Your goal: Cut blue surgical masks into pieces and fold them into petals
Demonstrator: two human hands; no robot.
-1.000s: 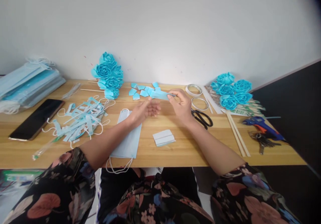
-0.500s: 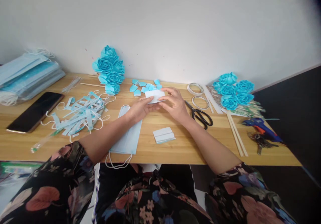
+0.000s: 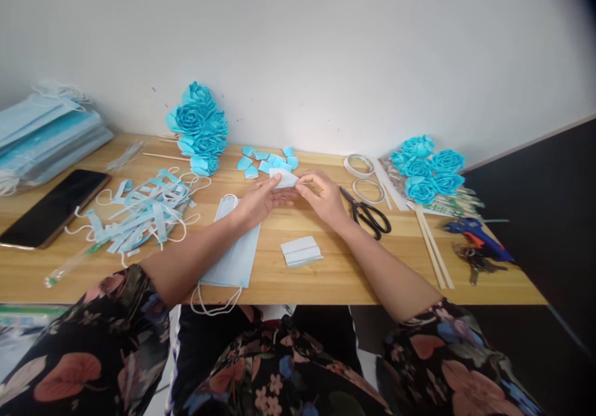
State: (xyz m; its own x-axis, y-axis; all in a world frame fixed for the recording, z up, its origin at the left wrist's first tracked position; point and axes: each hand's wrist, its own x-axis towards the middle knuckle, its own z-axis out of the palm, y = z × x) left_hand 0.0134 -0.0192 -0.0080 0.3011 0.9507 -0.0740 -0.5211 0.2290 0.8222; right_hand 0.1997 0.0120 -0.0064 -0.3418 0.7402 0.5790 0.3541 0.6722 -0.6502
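Between my hands, above the table, is a small white piece of mask fabric (image 3: 284, 178). My left hand (image 3: 265, 202) pinches its left side, thumb on top and fingers beneath. My right hand (image 3: 321, 195) grips its lower right corner between thumb and fingertips. Below my hands lies a folded cut mask piece (image 3: 301, 251), pale with a bluish edge. Under my left forearm is a whole face mask (image 3: 235, 251) with white ear loops, partly covered by the arm. Just beyond my hands sit several small blue cut petals (image 3: 263, 160).
Left: mask stack (image 3: 41, 133), phone (image 3: 56, 208), mask scraps (image 3: 146, 208) and blue fabric roses (image 3: 200, 127). Right: black-handled scissors (image 3: 370, 217), tape rolls (image 3: 359, 166), wooden sticks (image 3: 434, 248), more roses (image 3: 426, 167), a glue gun (image 3: 479, 236) and keys (image 3: 479, 262). A wall stands behind.
The white fabric piece is now tilted, its right corner drawn down, and my right fingers have closed nearer its edge. The whole view has shifted slightly.
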